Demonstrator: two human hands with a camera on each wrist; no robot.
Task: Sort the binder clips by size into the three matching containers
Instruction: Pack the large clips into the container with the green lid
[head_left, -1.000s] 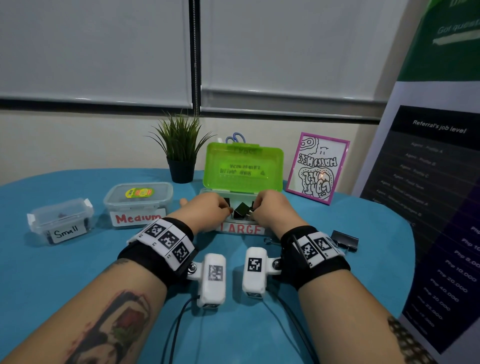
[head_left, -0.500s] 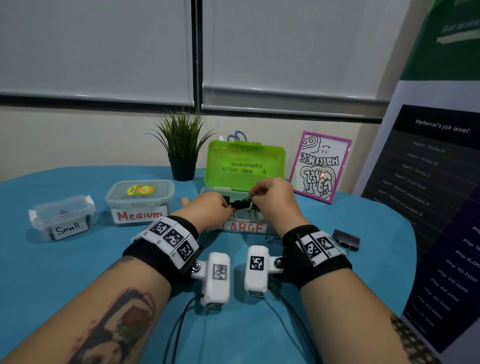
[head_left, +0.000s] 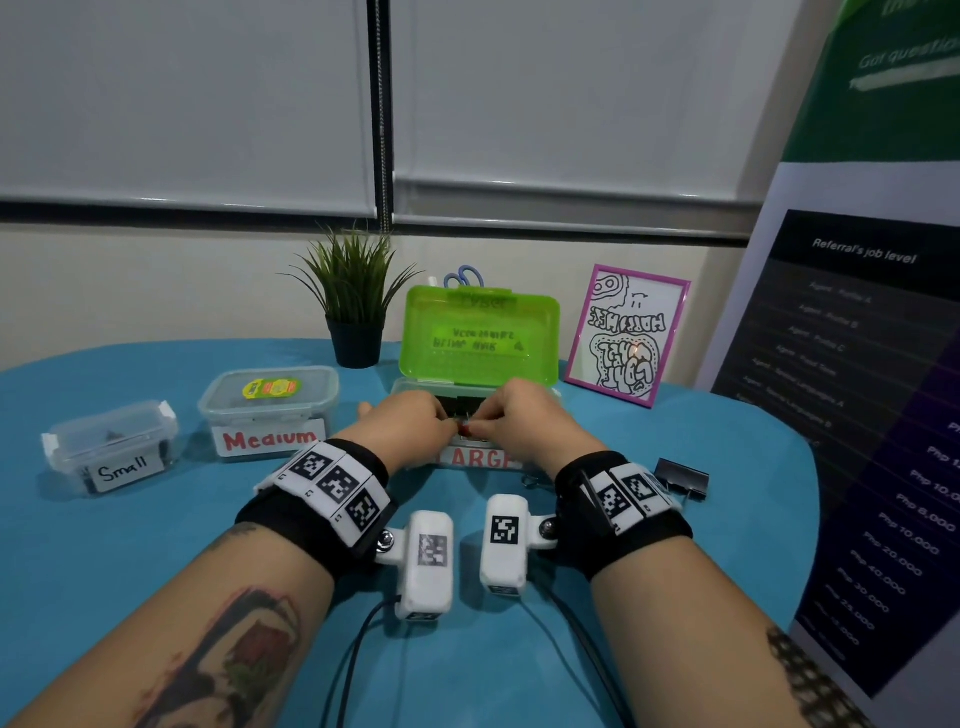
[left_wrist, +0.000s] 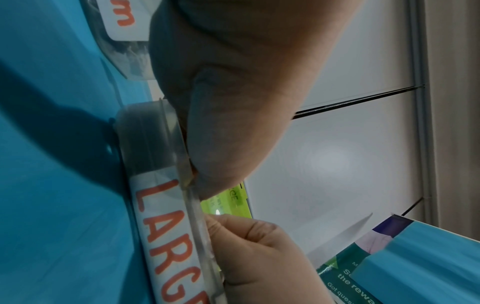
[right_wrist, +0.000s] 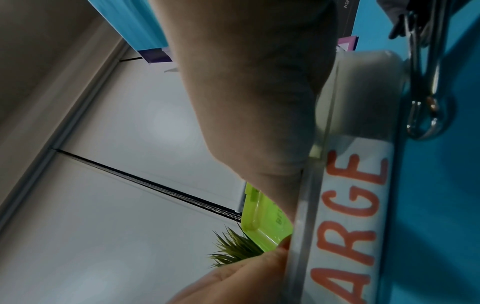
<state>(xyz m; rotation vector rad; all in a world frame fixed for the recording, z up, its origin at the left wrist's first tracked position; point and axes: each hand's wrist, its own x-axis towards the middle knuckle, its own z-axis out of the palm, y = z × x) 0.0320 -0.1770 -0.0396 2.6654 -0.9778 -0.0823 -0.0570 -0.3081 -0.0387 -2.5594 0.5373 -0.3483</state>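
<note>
Both my hands are low over the open box labelled LARGE, whose green lid stands upright behind them. My left hand and right hand meet fingertip to fingertip at the box's front rim. They pinch a black binder clip that sits down inside the box. In the wrist views the left hand and right hand rest against the LARGE box, and the clip is hidden. A second large black clip lies on the table to the right.
Lidded boxes labelled Medium and Small stand to the left on the blue table. A potted plant and a framed drawing stand at the back. A banner borders the right side.
Both hands have come down from above the box, carrying the black clip, and now sit at the rim with the clip inside.
</note>
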